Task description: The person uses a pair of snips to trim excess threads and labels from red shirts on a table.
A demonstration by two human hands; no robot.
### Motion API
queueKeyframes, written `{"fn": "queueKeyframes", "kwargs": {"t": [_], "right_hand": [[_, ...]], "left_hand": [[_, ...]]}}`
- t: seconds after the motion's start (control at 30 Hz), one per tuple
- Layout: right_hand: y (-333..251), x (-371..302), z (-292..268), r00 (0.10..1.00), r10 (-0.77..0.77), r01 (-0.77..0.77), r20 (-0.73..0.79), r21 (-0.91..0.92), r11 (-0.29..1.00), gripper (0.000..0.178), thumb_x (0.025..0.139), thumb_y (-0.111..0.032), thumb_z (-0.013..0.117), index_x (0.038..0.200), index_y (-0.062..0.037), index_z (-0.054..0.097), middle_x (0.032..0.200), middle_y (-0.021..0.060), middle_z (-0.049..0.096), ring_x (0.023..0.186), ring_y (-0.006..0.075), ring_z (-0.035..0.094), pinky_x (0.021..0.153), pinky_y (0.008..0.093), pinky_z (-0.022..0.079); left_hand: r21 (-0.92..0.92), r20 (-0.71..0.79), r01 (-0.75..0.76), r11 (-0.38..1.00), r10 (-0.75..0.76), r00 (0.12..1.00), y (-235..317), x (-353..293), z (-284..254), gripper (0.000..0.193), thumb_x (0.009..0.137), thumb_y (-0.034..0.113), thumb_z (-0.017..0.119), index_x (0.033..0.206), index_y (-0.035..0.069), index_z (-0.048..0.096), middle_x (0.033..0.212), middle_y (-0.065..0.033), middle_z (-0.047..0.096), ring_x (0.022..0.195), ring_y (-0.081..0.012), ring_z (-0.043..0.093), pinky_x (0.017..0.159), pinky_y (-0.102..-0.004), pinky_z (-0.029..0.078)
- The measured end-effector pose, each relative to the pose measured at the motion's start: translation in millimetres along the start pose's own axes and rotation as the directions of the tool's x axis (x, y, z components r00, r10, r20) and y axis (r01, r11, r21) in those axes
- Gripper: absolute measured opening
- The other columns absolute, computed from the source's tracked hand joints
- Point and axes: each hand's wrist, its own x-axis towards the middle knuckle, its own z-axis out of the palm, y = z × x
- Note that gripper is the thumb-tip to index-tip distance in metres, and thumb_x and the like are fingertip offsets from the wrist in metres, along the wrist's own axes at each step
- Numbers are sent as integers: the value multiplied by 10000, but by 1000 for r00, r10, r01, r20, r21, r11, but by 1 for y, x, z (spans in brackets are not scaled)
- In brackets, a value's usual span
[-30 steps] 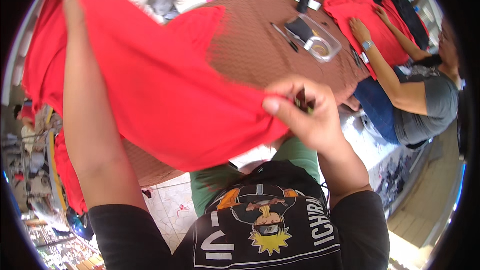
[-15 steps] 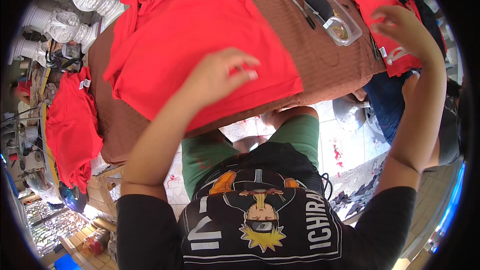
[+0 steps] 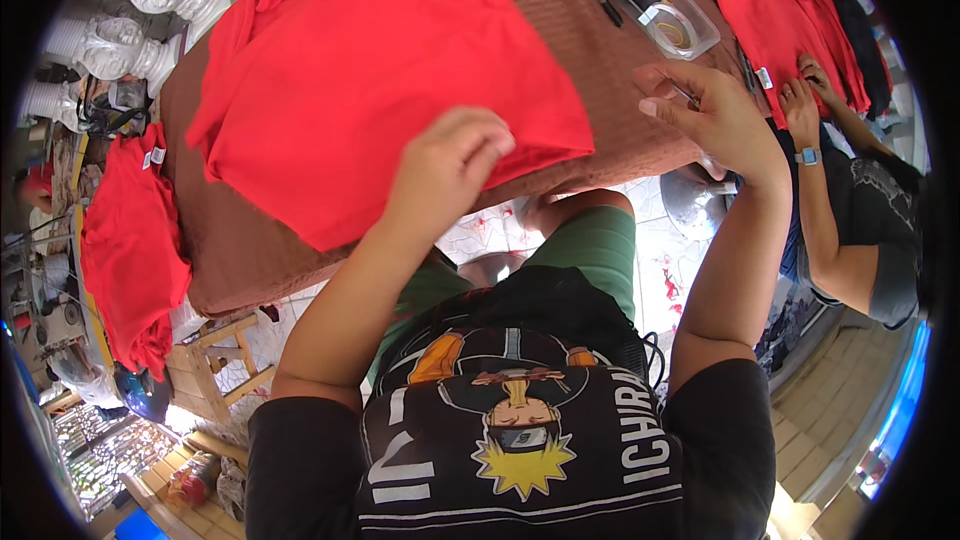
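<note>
Head view: red soft-fabric garment [image 3: 370,70] lies spread on the brown cloth-covered bench [image 3: 228,260]; likely light, limp; grasp its near edge [image 3: 325,236]. Left hand [image 3: 448,168], above bench front: fingers curled, grip unclear. Right hand [image 3: 715,120], above bench right: half-curled, grip unclear.

A garment workshop is suggested by a red garment [image 3: 390,70] spread beyond the left fingers [image 3: 480,130] and floor scraps [image 3: 670,286] below the right fingers [image 3: 671,115].
</note>
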Motion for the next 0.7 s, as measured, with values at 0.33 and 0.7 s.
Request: {"fn": "queueKeyframes", "kwargs": {"t": [0.33,0.7], "right_hand": [[-10,5,52,1000,-25,25,-12,-3,1000,321,833,-183,715,1095,-4,667,962,159,702,828,201,658,742,311,495],[-31,20,110,959,-278,274,56,62,960,224,813,-146,689,989,-9,672,909,173,684,814,350,654,721,406,509]], "left_hand": [[309,-270,263,914,-181,946,-52,-28,-96,137,885,80,644,1005,18,665,1073,-109,662,1017,-238,629,904,-329,478],[192,-21,58,980,-55,998,-21,-19,-28,249,813,151,719,1040,52,697,1094,-63,659,987,-244,617,849,-351,510]]}}
